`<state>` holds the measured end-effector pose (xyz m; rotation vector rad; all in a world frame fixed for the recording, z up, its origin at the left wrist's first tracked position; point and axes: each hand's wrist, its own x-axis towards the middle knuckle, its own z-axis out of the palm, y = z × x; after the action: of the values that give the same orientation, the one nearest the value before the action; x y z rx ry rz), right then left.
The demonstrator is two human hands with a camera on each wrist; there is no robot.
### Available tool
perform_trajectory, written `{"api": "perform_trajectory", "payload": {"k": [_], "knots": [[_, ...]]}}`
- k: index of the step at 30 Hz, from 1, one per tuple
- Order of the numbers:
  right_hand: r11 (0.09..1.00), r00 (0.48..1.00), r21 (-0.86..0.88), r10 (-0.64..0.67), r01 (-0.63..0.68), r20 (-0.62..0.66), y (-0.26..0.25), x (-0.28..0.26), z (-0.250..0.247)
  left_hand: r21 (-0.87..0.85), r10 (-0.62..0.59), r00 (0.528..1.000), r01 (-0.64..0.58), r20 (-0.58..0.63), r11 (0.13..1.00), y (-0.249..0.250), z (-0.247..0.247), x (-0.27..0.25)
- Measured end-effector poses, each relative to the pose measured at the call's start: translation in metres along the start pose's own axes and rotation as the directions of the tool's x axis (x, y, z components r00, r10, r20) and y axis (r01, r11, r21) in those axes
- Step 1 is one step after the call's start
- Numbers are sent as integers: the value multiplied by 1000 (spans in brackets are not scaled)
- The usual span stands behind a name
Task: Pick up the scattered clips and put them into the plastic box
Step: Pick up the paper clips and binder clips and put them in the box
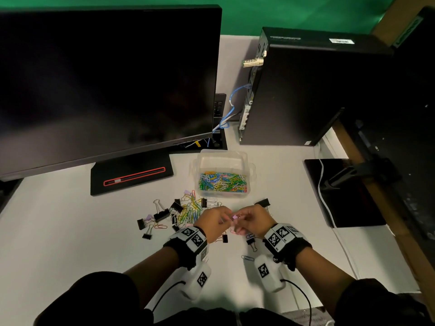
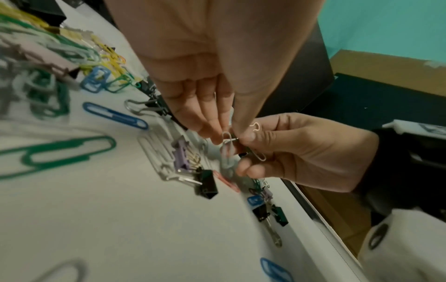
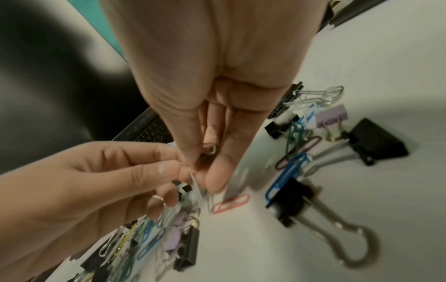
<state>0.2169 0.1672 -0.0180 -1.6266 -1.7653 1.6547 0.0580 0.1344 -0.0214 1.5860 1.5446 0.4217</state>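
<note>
My left hand and right hand meet above the white bench, both grips pinching one tangled bunch of silver paper clips w/ a small lilac binder clip; long axis hangs roughly down toward the bench. Plastic box sits just beyond the hands, open-topped, part full of coloured clips, w/ free bench betw. it and the PC tower. Scattered clips lie left of and under the hands; bench edge is well off to my right.
</note>
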Motion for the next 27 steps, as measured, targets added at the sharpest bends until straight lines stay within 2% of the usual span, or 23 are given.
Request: {"api": "perform_trajectory", "payload": {"k": [5,10,13,16,22,24,27], "knots": [[998,999,-56,-37,37,-3,5,2,-4,44,-17,1000,17,0,999,0,2,7],[998,997,-67,-11,6,-78,3,1,-14,224,25,1000,-24,-4,974,-4,2,10],[981,980,-189,-76,41,-182,2,5,-23,332,40,998,-54,49,942,-5,5,8],[952,971,-306,-80,7,-226,-3,12,-31,393,79,992,-111,96,913,-4,12,3],[876,981,-477,-30,-67,-193,-9,20,-30,413,142,970,-213,197,885,3,25,-7],[842,982,-540,-82,-24,-172,-11,19,-26,379,160,958,-243,237,893,3,24,-10],[805,982,-585,-175,101,-71,-13,11,-15,320,135,968,-199,211,926,-2,17,-13]]}}
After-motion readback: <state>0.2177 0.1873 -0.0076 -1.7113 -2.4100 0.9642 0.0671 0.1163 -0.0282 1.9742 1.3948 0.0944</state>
